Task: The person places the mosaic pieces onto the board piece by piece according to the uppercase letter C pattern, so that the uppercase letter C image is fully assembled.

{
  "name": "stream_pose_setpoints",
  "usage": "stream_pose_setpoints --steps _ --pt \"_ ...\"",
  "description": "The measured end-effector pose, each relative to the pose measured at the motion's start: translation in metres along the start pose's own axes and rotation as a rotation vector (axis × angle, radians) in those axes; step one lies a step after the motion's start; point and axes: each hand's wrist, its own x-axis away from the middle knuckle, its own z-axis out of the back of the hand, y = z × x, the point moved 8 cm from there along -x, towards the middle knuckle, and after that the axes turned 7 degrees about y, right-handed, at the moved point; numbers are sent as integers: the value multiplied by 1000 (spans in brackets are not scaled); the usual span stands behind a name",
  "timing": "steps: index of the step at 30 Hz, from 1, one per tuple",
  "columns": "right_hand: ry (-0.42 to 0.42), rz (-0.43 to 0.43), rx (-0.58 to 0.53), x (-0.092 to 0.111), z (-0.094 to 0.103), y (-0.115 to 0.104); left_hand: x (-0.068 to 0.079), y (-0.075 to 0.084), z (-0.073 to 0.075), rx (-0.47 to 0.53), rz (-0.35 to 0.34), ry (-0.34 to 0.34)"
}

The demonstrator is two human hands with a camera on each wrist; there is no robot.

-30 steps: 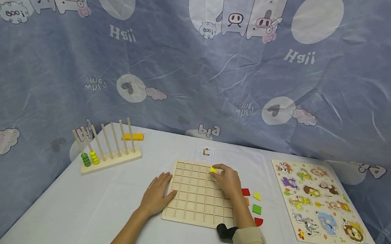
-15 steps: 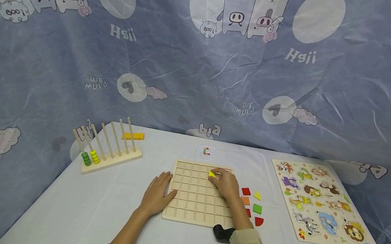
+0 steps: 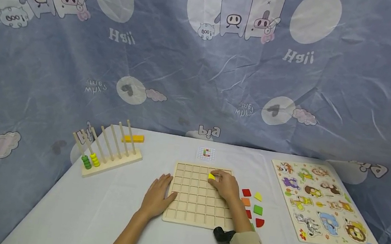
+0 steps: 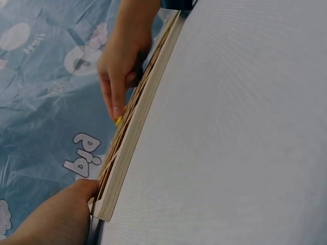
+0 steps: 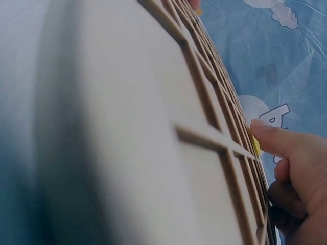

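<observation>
A wooden grid board (image 3: 186, 198) lies on the white table in the head view. My right hand (image 3: 225, 185) is over its far right part and pinches a small yellow piece (image 3: 212, 177) between thumb and fingers. That yellow piece (image 4: 119, 121) also shows at the fingertips in the left wrist view, close to the grid. Whether it sits down in a cell cannot be seen. My left hand (image 3: 157, 196) rests along the board's left edge, its fingers extended and its thumb on the rim.
Loose pieces lie right of the board, among them a green square (image 3: 257, 210) and an orange one (image 3: 246, 202). A pattern card (image 3: 206, 153) lies behind it. An animal puzzle (image 3: 322, 204) is at the right; a peg rack (image 3: 112, 163) and a yellow box (image 3: 133, 138) stand left.
My right hand, with the yellow piece, has come slightly nearer to me over the grid, then stayed almost still. My left hand has kept its place.
</observation>
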Motion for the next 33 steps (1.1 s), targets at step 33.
stream_pose_setpoints --steps 33 --pt "98 112 -70 13 74 11 1 -2 -2 -16 10 -10"
